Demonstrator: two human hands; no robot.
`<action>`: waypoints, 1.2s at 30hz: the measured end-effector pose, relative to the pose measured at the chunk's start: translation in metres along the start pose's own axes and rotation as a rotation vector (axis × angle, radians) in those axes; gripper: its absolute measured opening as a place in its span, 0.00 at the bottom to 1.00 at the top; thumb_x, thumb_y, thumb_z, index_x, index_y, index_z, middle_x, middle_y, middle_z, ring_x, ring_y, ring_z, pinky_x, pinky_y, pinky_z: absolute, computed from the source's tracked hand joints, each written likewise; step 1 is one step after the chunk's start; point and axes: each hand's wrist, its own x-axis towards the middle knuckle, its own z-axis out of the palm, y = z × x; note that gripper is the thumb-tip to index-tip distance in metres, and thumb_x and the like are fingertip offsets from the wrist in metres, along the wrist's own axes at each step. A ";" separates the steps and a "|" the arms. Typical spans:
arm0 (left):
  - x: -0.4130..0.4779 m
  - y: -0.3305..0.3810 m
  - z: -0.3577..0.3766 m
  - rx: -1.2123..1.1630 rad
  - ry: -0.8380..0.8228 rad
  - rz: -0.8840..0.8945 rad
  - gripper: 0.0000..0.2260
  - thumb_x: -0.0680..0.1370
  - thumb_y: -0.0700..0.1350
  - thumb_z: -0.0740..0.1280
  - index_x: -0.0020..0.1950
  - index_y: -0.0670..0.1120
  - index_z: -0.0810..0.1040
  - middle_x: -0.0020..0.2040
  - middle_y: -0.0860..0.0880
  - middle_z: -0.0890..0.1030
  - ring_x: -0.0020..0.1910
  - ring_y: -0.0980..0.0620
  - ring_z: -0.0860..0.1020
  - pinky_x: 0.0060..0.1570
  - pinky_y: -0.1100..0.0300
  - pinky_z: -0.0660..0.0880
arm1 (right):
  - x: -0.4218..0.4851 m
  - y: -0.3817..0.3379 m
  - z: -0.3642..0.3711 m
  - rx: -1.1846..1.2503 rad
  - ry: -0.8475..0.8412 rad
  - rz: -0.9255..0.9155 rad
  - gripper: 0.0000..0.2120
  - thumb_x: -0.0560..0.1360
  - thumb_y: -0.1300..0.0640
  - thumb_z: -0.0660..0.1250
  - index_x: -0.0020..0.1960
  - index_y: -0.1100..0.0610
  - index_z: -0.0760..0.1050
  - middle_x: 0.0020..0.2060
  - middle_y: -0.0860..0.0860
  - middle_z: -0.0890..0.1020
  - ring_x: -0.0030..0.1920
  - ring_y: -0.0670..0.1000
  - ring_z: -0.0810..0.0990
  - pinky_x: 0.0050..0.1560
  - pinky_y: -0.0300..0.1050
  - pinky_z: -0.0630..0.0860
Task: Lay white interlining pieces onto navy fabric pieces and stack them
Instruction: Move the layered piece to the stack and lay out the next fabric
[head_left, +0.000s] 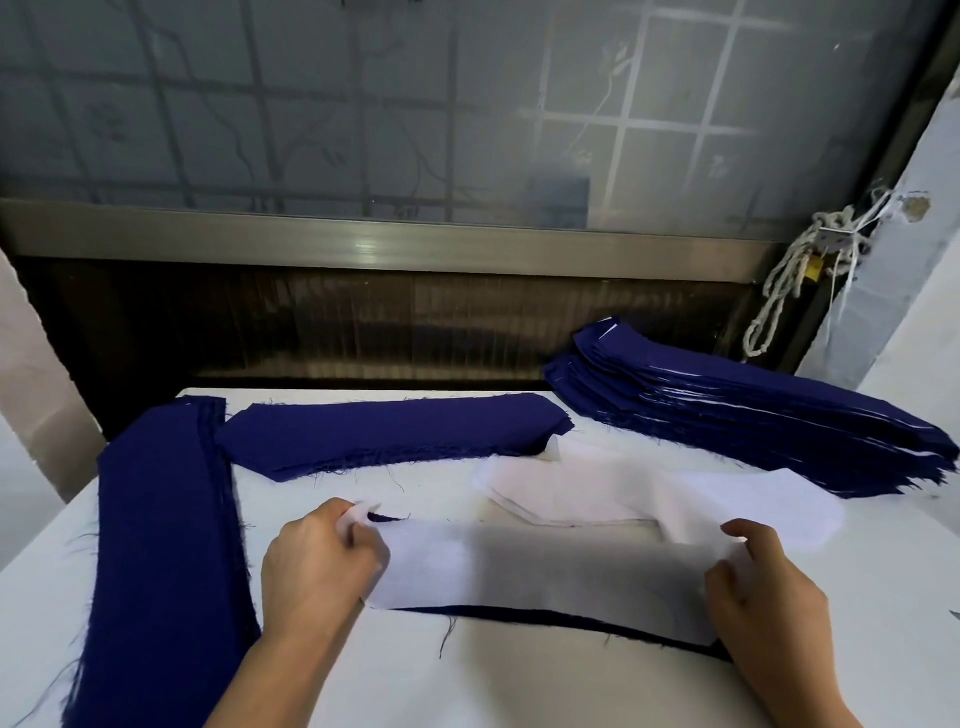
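A white interlining piece (540, 566) lies stretched over a navy fabric piece (571, 621), whose dark edge shows along the near side. My left hand (319, 558) pinches the interlining's left end. My right hand (763, 582) holds its right end with curled fingers. Behind it lies a loose pile of white interlining pieces (613, 488). A navy stack (384, 434) sits further back, and a long navy stack (161, 545) runs along the left.
A tall stack of navy pieces layered with white (753, 410) stands at the back right on the white table (493, 680). A frosted window with a metal sill (363, 244) is behind, and knotted white rope (795, 275) hangs at right.
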 end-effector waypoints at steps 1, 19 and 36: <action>0.000 0.001 -0.001 0.010 0.008 0.004 0.10 0.74 0.42 0.64 0.48 0.53 0.83 0.36 0.53 0.83 0.35 0.46 0.77 0.32 0.58 0.71 | 0.000 0.000 0.000 0.008 0.014 0.008 0.17 0.71 0.66 0.68 0.57 0.55 0.72 0.33 0.52 0.78 0.33 0.62 0.77 0.37 0.51 0.71; -0.002 0.002 -0.005 0.099 -0.017 0.176 0.05 0.79 0.43 0.66 0.53 0.48 0.78 0.43 0.52 0.80 0.41 0.47 0.76 0.37 0.54 0.72 | 0.003 0.010 0.008 -0.251 0.001 -0.031 0.11 0.72 0.64 0.69 0.53 0.57 0.75 0.49 0.54 0.82 0.39 0.61 0.80 0.36 0.49 0.72; 0.000 -0.003 0.000 -0.033 -0.109 0.153 0.14 0.76 0.37 0.65 0.61 0.46 0.75 0.56 0.51 0.79 0.42 0.54 0.74 0.39 0.60 0.68 | -0.004 0.012 0.005 -0.007 0.036 -0.046 0.13 0.71 0.69 0.69 0.53 0.57 0.76 0.44 0.55 0.82 0.36 0.56 0.76 0.41 0.47 0.69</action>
